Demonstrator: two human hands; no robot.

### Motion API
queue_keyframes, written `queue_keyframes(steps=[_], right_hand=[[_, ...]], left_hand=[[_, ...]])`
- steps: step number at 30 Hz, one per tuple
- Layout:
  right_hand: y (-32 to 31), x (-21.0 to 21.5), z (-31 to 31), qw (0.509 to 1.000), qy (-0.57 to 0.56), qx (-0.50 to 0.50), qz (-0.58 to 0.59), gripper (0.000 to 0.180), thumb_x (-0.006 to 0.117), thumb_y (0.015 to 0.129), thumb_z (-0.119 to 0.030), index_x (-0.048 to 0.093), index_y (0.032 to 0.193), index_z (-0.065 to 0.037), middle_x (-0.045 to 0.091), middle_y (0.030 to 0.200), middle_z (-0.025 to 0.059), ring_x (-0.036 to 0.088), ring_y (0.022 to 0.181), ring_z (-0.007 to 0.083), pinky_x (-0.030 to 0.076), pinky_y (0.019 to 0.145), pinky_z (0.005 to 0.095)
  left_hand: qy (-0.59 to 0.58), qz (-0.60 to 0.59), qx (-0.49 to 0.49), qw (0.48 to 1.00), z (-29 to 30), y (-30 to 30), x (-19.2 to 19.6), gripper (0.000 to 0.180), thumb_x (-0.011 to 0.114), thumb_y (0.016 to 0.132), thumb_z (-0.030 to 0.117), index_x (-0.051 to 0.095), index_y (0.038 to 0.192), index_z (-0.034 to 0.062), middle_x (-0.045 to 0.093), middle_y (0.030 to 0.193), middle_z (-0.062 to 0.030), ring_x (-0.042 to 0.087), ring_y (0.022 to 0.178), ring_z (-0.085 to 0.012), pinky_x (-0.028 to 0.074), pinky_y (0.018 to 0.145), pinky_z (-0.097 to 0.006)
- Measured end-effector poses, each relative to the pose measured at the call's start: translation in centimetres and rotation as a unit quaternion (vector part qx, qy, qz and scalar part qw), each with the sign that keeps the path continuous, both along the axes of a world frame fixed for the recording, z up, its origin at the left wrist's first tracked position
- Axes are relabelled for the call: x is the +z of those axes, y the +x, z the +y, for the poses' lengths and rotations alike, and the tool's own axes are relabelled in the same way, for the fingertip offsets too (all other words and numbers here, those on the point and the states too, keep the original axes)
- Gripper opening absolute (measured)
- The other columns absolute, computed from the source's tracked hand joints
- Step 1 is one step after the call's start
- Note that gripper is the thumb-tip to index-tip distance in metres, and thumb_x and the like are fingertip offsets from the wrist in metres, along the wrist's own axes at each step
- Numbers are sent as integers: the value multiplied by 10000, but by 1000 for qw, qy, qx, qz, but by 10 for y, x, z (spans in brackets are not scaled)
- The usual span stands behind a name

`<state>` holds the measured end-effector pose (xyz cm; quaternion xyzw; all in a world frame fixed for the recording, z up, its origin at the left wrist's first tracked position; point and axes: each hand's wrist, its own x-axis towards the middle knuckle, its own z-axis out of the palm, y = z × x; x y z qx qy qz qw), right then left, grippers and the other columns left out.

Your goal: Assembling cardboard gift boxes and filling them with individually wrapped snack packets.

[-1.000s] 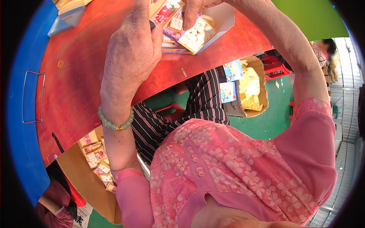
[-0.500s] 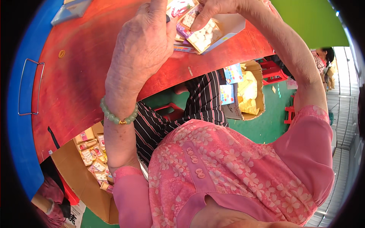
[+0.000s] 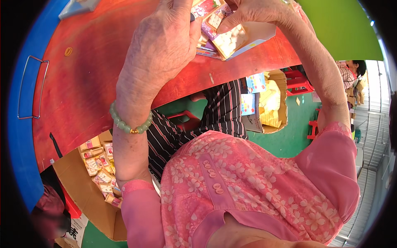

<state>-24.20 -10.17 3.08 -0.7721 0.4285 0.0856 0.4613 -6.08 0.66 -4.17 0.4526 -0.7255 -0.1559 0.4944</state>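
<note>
My right hand (image 3: 258,11) curves over an open light-coloured carton (image 3: 258,35). Its thumb presses on a small flat packet (image 3: 231,41) with a gold edge and white pieces on its face; the other fingers are partly hidden. Beside that packet lies another one with a red and pink picture (image 3: 205,7). My left hand (image 3: 161,49), a green bead bracelet (image 3: 131,126) on its wrist, reaches to the carton's left side. A small dark thing shows at its thumb, too small to name. The upper frame edge cuts off its fingertips, so its grip is hidden.
The red table (image 3: 95,66) has a blue rim. Yellow rubber bands (image 3: 68,51) and a wire handle (image 3: 33,87) lie on the left. A cardboard box of packets (image 3: 74,177) stands below left, another with yellow contents (image 3: 282,99) below right. Another person's sleeve (image 3: 50,202) shows lower left.
The view has shifted slightly, so the carton and both hands sit a little further right. My right thumb stays on the packet. The other person's hand at lower left has moved and blurred.
</note>
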Motion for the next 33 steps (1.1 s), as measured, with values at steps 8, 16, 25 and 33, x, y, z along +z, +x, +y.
queue_keyframes(steps=[8,16,25,33], right_hand=[[-8,6,-4,993,-68,-75,53,269,735,812,-83,706,1066,-2,719,965,45,627,879,107,492,844,256],[-18,3,-22,989,4,-121,-80,292,708,836,-69,678,1109,30,713,996,73,646,870,118,504,836,246],[-16,0,-21,998,-48,-29,22,315,706,857,-122,663,1141,7,702,968,35,617,867,96,495,837,263],[-7,-1,-18,990,-112,50,76,304,690,875,-162,664,1151,-37,689,939,1,590,871,90,476,808,258]], left_hand=[[-21,10,-8,1000,-4,-3,-5,647,582,849,50,269,1410,-28,554,1098,-337,593,936,-472,490,809,-501],[-48,24,-4,999,-5,-10,-7,628,572,834,7,312,1405,-6,587,1042,-324,605,918,-468,491,802,-498],[-22,8,7,1000,-4,-17,-1,636,565,827,-5,323,1415,10,591,1000,-322,610,913,-471,495,775,-485],[-42,-7,11,999,-2,-17,0,617,572,824,-5,355,1401,14,591,1033,-318,603,954,-463,491,805,-478]])
